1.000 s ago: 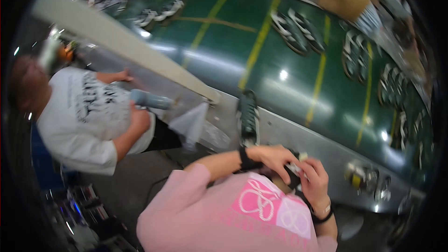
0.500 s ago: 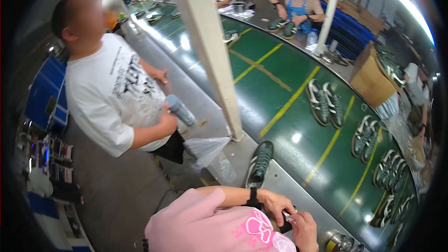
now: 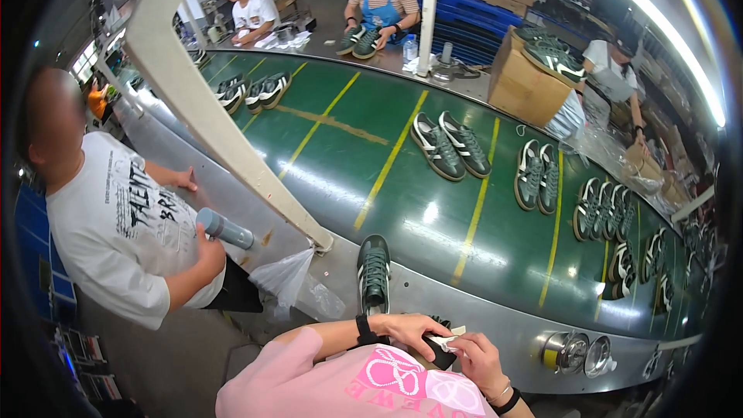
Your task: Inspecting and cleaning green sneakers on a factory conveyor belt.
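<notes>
Close to my body, my left hand (image 3: pixel 410 333) is closed over a dark shoe (image 3: pixel 443 356), mostly hidden by my hands and my pink shirt. My right hand (image 3: pixel 477 359) pinches a small white piece (image 3: pixel 444 341) against the shoe's opening; whether it is paper or cloth I cannot tell. Just beyond my left wrist, a dark green sneaker (image 3: pixel 374 269) with white stripes rests on the metal ledge, its toe pointing away from me.
A green conveyor belt (image 3: pixel 387 209) with yellow lines carries several sneaker pairs (image 3: pixel 451 145). A white post (image 3: pixel 232 131) rises from the ledge (image 3: pixel 356 364). At left stands a person holding a bottle (image 3: pixel 224 228). Metal containers (image 3: pixel 569 351) sit right. Workers and a carton (image 3: pixel 526 81) are across the belt.
The view has swung right, so the post, the person with the bottle and the belt appear farther left. Both my hands stay at the shoe with the white piece.
</notes>
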`<act>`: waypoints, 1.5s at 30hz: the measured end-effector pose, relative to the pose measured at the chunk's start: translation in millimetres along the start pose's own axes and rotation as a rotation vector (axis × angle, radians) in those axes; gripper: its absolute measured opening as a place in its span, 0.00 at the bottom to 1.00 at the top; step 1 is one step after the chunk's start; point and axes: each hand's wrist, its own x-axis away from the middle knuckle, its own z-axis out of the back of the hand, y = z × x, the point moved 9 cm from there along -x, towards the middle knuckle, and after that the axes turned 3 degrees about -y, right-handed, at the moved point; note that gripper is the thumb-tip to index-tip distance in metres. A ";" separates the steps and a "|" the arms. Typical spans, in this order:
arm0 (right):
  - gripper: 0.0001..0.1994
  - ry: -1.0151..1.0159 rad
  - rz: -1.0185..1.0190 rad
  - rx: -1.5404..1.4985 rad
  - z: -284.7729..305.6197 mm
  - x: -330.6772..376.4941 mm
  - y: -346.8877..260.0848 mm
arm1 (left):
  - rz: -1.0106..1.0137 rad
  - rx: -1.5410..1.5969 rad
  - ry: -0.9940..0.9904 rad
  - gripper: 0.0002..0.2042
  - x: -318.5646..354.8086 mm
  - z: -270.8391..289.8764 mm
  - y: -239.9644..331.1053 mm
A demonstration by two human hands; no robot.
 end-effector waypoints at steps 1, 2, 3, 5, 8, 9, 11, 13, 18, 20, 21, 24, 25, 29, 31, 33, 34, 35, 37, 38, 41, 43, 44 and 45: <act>0.13 0.024 -0.005 -0.026 -0.6 6.1 -0.1 | 0.004 0.004 0.002 0.39 1.3 -5.6 -1.3; 0.13 0.031 -0.019 -0.021 -0.8 9.6 -0.2 | 0.004 0.004 -0.014 0.39 2.9 -9.0 -4.1; 0.13 0.050 -0.029 -0.028 0.4 13.5 -2.0 | -0.008 0.059 0.009 0.39 5.5 -9.1 -8.2; 0.12 0.082 -0.011 -0.014 -2.0 21.0 -4.1 | 0.026 0.191 0.025 0.39 10.6 -12.9 -17.5; 0.10 0.059 0.046 0.008 -14.6 14.6 12.0 | 0.072 0.337 0.029 0.36 20.5 -0.4 -12.3; 0.10 0.053 0.032 -0.005 -15.6 11.9 17.0 | 0.042 0.299 0.057 0.34 23.4 5.2 -12.1; 0.11 0.080 -0.030 -0.063 -6.7 8.0 27.1 | 0.054 0.484 0.159 0.34 33.6 10.1 -29.8; 0.13 0.097 -0.112 -0.104 -10.1 5.3 39.5 | 0.014 0.386 0.242 0.36 53.5 22.9 -26.0; 0.16 0.226 -0.147 -0.279 -21.9 -23.3 30.5 | -0.056 0.425 0.225 0.36 62.4 34.1 -40.6; 0.16 0.209 -0.098 -0.351 -29.0 -31.4 13.8 | -0.027 0.480 0.186 0.34 58.8 28.0 -44.9; 0.15 0.186 -0.047 -0.347 -33.4 -30.1 6.3 | -0.014 0.482 0.181 0.34 59.0 26.0 -43.7; 0.14 0.128 -0.073 -0.354 -43.1 -16.2 15.7 | 0.039 0.411 0.189 0.35 62.6 27.2 -47.7; 0.14 0.121 -0.108 -0.415 -49.6 -9.0 22.9 | 0.036 0.454 0.186 0.34 65.8 26.2 -48.6; 0.14 0.118 -0.159 -0.381 -50.3 -13.1 29.3 | 0.077 0.534 0.190 0.34 67.9 28.8 -43.3; 0.15 0.161 -0.037 -0.343 -39.7 -28.4 7.7 | 0.088 0.518 0.179 0.35 66.1 30.0 -41.2; 0.15 0.147 -0.042 -0.362 -44.7 -30.4 12.1 | 0.096 0.494 0.166 0.35 67.3 33.6 -40.7; 0.16 0.133 -0.048 -0.382 -49.0 -29.8 15.5 | 0.095 0.505 0.169 0.35 70.4 34.6 -43.2; 0.16 0.129 -0.046 -0.382 -52.0 -25.1 20.9 | 0.091 0.518 0.174 0.35 71.4 35.4 -45.4; 0.16 0.104 -0.186 -0.339 -59.8 -13.7 42.0 | 0.075 0.537 0.184 0.35 70.7 38.4 -45.1; 0.16 0.098 -0.186 -0.341 -58.4 -16.2 39.1 | 0.064 0.558 0.193 0.35 71.0 37.8 -45.5; 0.16 0.184 -0.106 -0.303 -42.7 -27.5 20.6 | 0.066 0.496 0.176 0.35 65.0 39.2 -44.8; 0.16 0.138 0.056 -0.232 -42.8 -35.5 -0.9 | 0.093 0.492 0.176 0.35 65.4 37.9 -45.5; 0.16 0.139 0.059 -0.230 -44.2 -33.3 1.5 | 0.117 0.485 0.176 0.35 65.7 38.8 -46.7; 0.16 0.151 0.007 -0.269 -47.5 -27.2 12.0 | 0.115 0.482 0.177 0.35 66.0 40.5 -47.0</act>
